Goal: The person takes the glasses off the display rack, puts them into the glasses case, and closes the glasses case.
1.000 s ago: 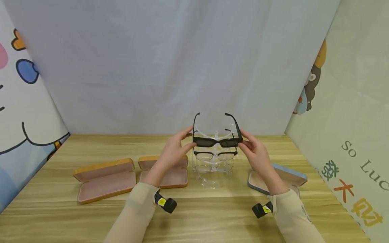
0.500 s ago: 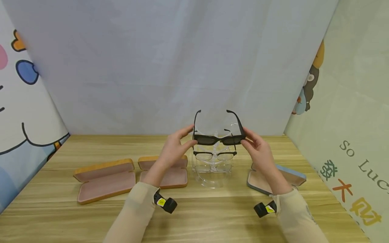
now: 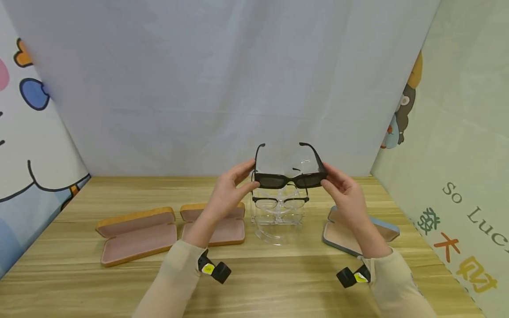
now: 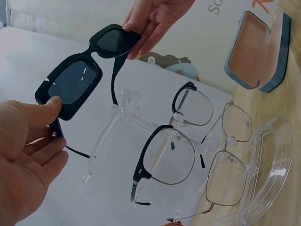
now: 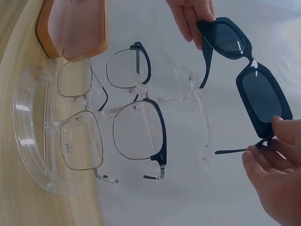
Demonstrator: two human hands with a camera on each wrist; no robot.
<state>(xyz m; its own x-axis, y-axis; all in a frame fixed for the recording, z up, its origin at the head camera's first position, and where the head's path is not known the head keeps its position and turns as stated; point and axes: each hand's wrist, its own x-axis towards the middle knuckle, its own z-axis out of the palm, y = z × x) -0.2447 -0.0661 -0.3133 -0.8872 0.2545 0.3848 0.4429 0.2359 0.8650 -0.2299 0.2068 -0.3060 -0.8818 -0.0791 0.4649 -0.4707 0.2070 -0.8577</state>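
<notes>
A pair of black sunglasses, temples unfolded and pointing away, is held level between both hands. My left hand pinches its left corner between thumb and fingers; my right hand does likewise at the right corner. In both wrist views the sunglasses stand apart from the top arm of a clear display stand. Lower on that stand sit black half-rim glasses and, beneath them, thin metal-rimmed glasses.
Two orange cases with pink lining lie open on the wooden table: the outer case at far left, the inner case partly behind my left forearm. A blue case lies open at right, partly covered by my right forearm. A pale curtain hangs behind.
The sunglasses have risen slightly and shifted right, away from the stand's top. My right hand has moved right with them; my left hand has moved only a little.
</notes>
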